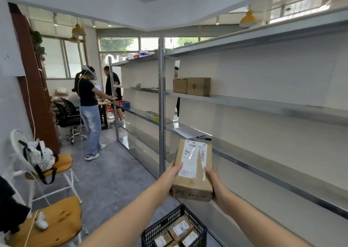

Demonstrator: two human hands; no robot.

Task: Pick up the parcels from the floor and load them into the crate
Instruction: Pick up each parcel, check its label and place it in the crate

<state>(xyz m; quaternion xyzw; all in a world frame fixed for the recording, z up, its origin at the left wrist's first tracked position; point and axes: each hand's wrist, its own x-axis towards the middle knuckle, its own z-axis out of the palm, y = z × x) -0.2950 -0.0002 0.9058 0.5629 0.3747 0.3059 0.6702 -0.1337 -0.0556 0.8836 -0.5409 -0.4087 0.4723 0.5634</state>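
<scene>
Hands: left hand (170, 175) and right hand (213, 180) gripped cardboard parcel (192, 173) by its sides above black crate (165, 223).

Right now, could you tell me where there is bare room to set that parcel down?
The lower shelf is bare to the right of the paper and pen, and the shelf above is bare to the right of the two cardboard boxes. The crate under the held parcel is crowded with parcels.
</scene>
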